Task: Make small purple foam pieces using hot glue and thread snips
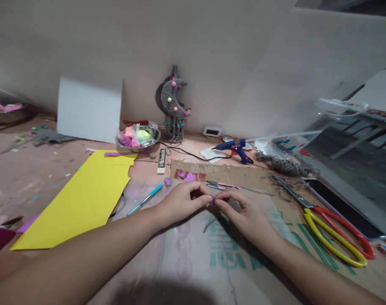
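Over the cardboard in the middle, my left hand (187,200) and my right hand (242,212) meet, both pinching a tiny purple piece (212,201) between their fingertips. Most of the piece is hidden by the fingers. Just beyond my left hand lie a purple paper shape (189,176) and a small grey-edged purple piece (181,174). A similar heart-like piece (167,182) rests at the tip of a blue pen (147,198). Small scissors (216,185) lie behind my fingertips. A short grey thread (208,225) is on the cardboard below them.
Yellow paper (75,199) lies left, a bowl of coloured clay (138,137) behind it. A grey moon ornament (174,99) stands by the wall. A blue glue gun (235,147), grey cord (285,164), large scissors (335,233) and a phone (345,207) are to the right.
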Available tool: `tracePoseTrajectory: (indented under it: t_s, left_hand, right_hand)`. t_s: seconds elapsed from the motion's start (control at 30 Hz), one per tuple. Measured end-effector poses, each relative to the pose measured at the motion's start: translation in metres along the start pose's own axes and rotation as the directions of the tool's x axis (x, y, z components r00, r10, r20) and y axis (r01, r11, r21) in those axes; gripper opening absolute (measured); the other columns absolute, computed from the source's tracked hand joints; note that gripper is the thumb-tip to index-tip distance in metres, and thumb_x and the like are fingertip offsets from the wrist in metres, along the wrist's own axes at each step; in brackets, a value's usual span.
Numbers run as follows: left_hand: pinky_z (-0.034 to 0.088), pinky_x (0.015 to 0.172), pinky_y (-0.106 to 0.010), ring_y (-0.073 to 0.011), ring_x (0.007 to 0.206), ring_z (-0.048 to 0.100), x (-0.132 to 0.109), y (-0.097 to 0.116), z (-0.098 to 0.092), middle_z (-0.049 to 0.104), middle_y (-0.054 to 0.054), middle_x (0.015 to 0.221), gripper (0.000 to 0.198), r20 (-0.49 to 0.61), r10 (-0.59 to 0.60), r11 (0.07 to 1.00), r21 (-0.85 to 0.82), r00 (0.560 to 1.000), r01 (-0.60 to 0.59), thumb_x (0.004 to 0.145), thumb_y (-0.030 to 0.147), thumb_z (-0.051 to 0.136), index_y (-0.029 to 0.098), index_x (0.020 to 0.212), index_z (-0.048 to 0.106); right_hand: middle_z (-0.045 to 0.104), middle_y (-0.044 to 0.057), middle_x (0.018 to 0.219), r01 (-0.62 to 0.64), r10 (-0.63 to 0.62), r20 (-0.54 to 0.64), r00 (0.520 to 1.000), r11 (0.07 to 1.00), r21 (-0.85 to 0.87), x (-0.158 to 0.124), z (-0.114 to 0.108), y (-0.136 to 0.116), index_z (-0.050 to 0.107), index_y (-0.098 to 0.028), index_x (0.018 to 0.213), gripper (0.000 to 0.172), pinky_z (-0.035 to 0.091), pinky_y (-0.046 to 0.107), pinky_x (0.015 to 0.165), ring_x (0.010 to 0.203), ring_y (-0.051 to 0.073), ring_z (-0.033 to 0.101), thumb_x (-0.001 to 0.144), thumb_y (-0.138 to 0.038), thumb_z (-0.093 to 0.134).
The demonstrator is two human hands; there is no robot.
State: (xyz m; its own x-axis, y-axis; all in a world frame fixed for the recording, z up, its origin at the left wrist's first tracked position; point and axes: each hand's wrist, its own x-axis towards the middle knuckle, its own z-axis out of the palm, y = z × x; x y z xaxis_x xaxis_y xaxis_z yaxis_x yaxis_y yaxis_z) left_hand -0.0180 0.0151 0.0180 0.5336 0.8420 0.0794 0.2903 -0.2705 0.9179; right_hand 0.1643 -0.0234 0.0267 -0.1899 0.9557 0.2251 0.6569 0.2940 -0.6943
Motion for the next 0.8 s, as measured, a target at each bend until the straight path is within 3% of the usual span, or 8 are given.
tracePoseTrajectory:
  t_s: [0.2, 0.33, 0.47, 0.63, 0.8]
  left_hand:
    - [0.041, 0.062, -0.022, -0.0134, 0.07, 0.055, -0.001, -0.001, 0.0, 0.062, -0.001, 0.073, 0.023, -0.003, -0.001, 1.0, -0.012, 1.0, 0.001, 0.081, 0.037, 0.053, 0.015, 0.079, 0.062]
    - [0.043, 0.066, -0.022, -0.0138, 0.072, 0.057, 0.0, -0.002, -0.002, 0.063, -0.002, 0.073, 0.034, 0.036, 0.053, 0.999, 0.0, 0.998, -0.053, 0.087, 0.039, 0.043, 0.015, 0.076, 0.064]
    - [0.043, 0.066, -0.022, -0.0139, 0.073, 0.058, 0.001, 0.0, -0.002, 0.066, -0.001, 0.075, 0.027, 0.03, 0.016, 0.999, 0.03, 0.999, -0.017, 0.084, 0.032, 0.047, 0.015, 0.075, 0.065]
    - [0.043, 0.067, -0.021, -0.0135, 0.074, 0.058, 0.002, 0.005, -0.001, 0.067, 0.0, 0.076, 0.02, 0.003, -0.043, 0.999, 0.026, 0.999, 0.043, 0.08, 0.027, 0.051, 0.015, 0.075, 0.066]
    - [0.043, 0.063, -0.021, -0.013, 0.07, 0.058, 0.002, 0.005, -0.001, 0.066, 0.0, 0.073, 0.018, -0.024, -0.071, 0.997, -0.039, 0.997, 0.07, 0.08, 0.026, 0.05, 0.015, 0.075, 0.063]
  right_hand:
    - [0.065, 0.001, 0.073, 0.064, -0.072, -0.079, 0.994, 0.993, -0.099, -0.002, -0.003, 0.0, 0.059, -0.022, 0.076, 0.011, 0.046, 0.028, 0.066, 0.069, 0.016, 0.06, 0.083, -0.027, 0.052]
    - [0.063, 0.003, 0.073, 0.287, -0.309, -0.065, 0.949, 0.93, -0.228, -0.005, -0.006, 0.004, 0.059, -0.021, 0.08, 0.008, 0.044, 0.03, 0.067, 0.07, 0.016, 0.057, 0.085, -0.023, 0.052]
    - [0.063, 0.003, 0.073, 0.455, -0.472, 0.029, 0.881, 0.83, -0.324, -0.006, -0.004, 0.012, 0.059, -0.021, 0.087, 0.007, 0.042, 0.031, 0.069, 0.071, 0.017, 0.054, 0.084, -0.019, 0.053]
    - [0.063, 0.004, 0.077, 0.471, -0.477, 0.081, 0.875, 0.802, -0.368, -0.004, -0.002, 0.018, 0.058, -0.021, 0.09, 0.008, 0.04, 0.032, 0.07, 0.075, 0.018, 0.053, 0.085, -0.018, 0.052]
    - [0.062, 0.004, 0.08, 0.372, -0.385, 0.007, 0.923, 0.887, -0.274, -0.005, -0.007, 0.01, 0.056, -0.021, 0.088, 0.004, 0.041, 0.033, 0.073, 0.077, 0.018, 0.055, 0.086, -0.022, 0.053]
